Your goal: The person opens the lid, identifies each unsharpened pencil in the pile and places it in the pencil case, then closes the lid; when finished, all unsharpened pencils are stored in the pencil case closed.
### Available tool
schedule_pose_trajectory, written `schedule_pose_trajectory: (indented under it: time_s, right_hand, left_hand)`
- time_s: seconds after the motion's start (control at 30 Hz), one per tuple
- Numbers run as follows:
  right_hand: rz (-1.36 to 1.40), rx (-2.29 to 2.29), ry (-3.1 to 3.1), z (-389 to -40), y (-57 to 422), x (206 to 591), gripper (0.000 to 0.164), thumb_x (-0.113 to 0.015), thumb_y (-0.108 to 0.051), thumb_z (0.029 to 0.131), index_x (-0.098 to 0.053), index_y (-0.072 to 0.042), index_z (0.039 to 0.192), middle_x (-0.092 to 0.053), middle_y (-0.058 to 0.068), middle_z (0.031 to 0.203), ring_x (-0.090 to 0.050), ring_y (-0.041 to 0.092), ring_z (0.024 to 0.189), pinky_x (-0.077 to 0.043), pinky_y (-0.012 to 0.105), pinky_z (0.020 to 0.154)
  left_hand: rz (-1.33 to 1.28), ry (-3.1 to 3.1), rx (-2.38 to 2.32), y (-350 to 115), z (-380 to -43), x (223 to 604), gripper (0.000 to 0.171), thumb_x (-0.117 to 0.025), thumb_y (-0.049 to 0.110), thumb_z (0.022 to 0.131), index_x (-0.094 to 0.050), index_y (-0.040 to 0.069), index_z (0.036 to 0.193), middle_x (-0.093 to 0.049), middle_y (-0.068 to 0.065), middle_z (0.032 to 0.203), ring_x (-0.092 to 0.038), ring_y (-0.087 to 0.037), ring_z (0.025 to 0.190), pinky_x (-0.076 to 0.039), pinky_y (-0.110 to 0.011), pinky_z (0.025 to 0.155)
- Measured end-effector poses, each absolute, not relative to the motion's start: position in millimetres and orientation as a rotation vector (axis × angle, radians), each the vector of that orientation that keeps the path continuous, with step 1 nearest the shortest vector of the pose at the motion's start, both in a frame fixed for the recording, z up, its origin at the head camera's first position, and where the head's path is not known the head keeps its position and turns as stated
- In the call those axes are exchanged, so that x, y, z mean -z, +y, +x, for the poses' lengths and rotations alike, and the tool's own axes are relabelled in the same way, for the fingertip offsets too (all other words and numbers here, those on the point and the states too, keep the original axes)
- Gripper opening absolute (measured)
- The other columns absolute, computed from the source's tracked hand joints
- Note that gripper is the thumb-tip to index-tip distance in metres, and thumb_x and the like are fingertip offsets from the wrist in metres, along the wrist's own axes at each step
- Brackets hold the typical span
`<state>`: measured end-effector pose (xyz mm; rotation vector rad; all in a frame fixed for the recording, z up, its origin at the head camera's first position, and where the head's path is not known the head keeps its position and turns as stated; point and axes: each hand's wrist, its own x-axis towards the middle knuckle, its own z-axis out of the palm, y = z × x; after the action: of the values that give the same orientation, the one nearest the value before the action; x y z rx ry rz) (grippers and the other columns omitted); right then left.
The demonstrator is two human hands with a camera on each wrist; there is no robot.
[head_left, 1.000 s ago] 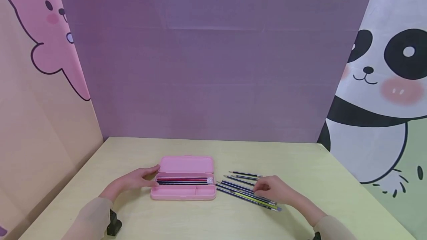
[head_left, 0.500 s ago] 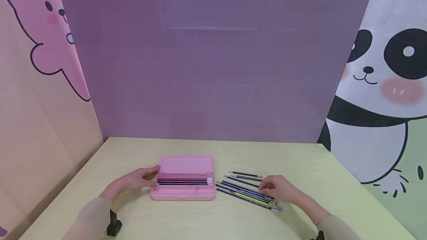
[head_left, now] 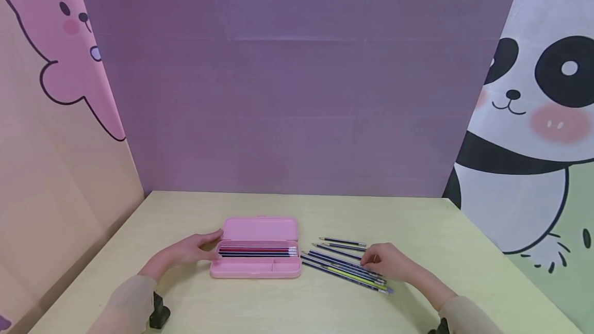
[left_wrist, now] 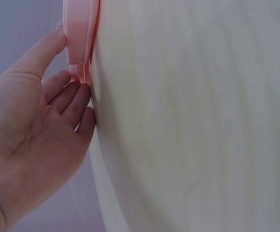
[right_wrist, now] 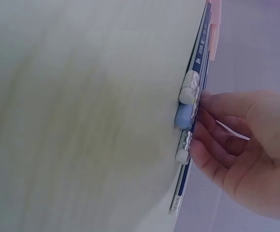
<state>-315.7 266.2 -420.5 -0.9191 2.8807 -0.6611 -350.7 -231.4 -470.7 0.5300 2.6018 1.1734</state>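
Note:
A pink pencil case (head_left: 241,268) lies on the table with its lid (head_left: 260,229) folded back. Several pencils (head_left: 257,252), dark red and dark blue, lie in its long compartment. My left hand (head_left: 187,249) touches the case's left end, thumb at the tray and fingertips by the lid; in the left wrist view the fingers look relaxed. To the right, my right hand (head_left: 387,263) pinches a dark pencil near its eraser end, among several loose pencils (head_left: 343,267) fanned out on the table. In the right wrist view, thumb and fingers are right at the eraser ends (right_wrist: 190,88).
The pale wooden table (head_left: 260,305) reaches back to a purple cloth (head_left: 297,92). A yellow-green pencil (head_left: 352,275) lies among the dark ones. Black wrist devices (head_left: 159,312) show at the sleeves. Cartoon-printed walls stand on both sides.
My right hand has shifted slightly right along the pencils, then stayed nearly still. The left hand and the pencil case have kept their places.

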Motion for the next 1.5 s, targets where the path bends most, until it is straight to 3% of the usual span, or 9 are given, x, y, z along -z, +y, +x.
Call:
schedule_pose_trajectory:
  time_s: [0.57, 1.27, 1.5]
  right_hand:
    - [-0.869, 0.642, 2.924, -321.7, 267.6, 423.1, 0.005, -0.071, -0.01, 0.081, -0.07, -0.007, 0.084, -0.065, -0.004, 0.08, -0.053, -0.001, 0.069, -0.048, 0.02, 0.061]
    - [-0.867, 0.664, 2.964, -314.0, 263.6, 412.2, 0.004, -0.067, -0.009, 0.083, -0.065, -0.007, 0.081, -0.061, -0.006, 0.075, -0.049, -0.002, 0.066, -0.045, 0.02, 0.06]
    - [-0.892, 0.682, 2.992, -315.7, 264.4, 405.9, 0.004, -0.068, -0.011, 0.084, -0.066, -0.008, 0.084, -0.063, -0.006, 0.077, -0.051, -0.003, 0.066, -0.046, 0.02, 0.059]
  left_hand:
    - [0.516, 2.601, -1.167, -230.9, -349.6, 470.8, 0.08, -0.069, 0.037, 0.083, -0.029, 0.01, 0.147, -0.026, -0.018, 0.153, -0.018, -0.041, 0.141, -0.018, -0.061, 0.111]
    - [0.476, 2.605, -1.154, -230.1, -348.6, 470.4, 0.08, -0.07, 0.038, 0.082, -0.03, 0.013, 0.147, -0.026, -0.017, 0.153, -0.018, -0.042, 0.141, -0.017, -0.062, 0.111]
    - [0.51, 2.602, -1.156, -230.5, -348.3, 467.8, 0.081, -0.069, 0.037, 0.083, -0.03, 0.009, 0.147, -0.027, -0.018, 0.152, -0.019, -0.041, 0.141, -0.018, -0.06, 0.111]
